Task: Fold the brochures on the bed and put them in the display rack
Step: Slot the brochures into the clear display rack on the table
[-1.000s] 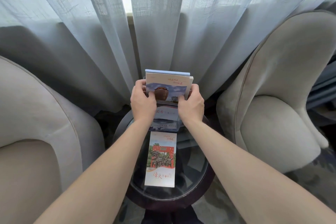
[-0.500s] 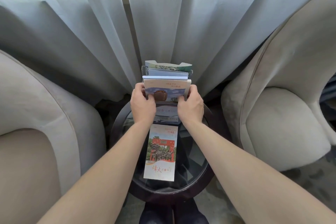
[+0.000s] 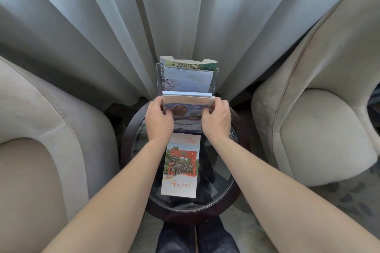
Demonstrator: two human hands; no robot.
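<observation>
Gripping brochure stack (image 3: 188, 101) — two hands, one brochure (image 3: 181, 165) flat

Glossy paper brochures (image 3: 188, 102), clear plastic display rack (image 3: 213, 80)

Clear display rack (image 3: 214, 80) stood at the round table's (image 3: 236, 195) far edge, curtain (image 3: 82, 37) close behind it, armchairs (image 3: 320, 129) crowded both sides, loose brochure (image 3: 181, 167) lay flat across the glass middle, bare glass stayed free either side of it.
</observation>
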